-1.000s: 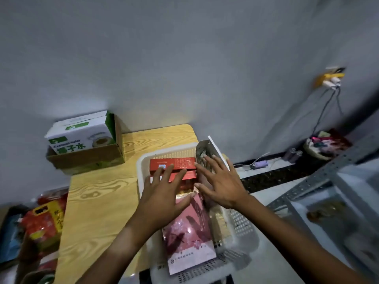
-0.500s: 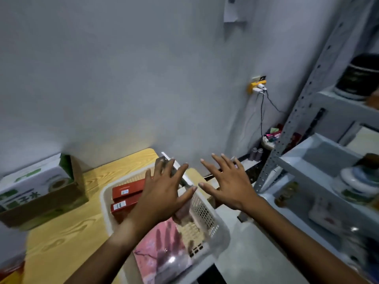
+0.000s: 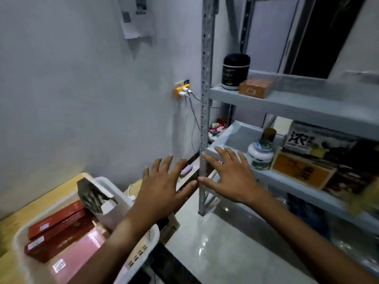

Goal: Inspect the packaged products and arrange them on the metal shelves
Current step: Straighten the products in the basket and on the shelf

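A white plastic basket point(image 3: 143, 249) sits on the wooden table point(image 3: 12, 220) at lower left. It holds two red boxes point(image 3: 55, 220), a pink box point(image 3: 75, 255) and an upright silver pack point(image 3: 92, 195). My left hand point(image 3: 162, 187) hovers past the basket's right end, fingers spread, holding nothing. My right hand point(image 3: 229, 177) is spread too, empty, in front of the post point(image 3: 205, 99) of the grey metal shelves point(image 3: 287, 103). The shelves carry a black jar point(image 3: 235, 70), an orange box point(image 3: 256, 87), a white-green jar point(image 3: 260, 154) and more boxes point(image 3: 301, 171).
A yellow wall socket point(image 3: 181, 90) with plugs and dangling cables is left of the shelf post. A small bin of items point(image 3: 217, 130) sits on the floor behind the post. The glossy tiled floor point(image 3: 215, 253) lies between table and shelves.
The view has swung right from the basket to the shelves. Both hands have lifted off the boxes in the basket and moved right, still spread and holding nothing.
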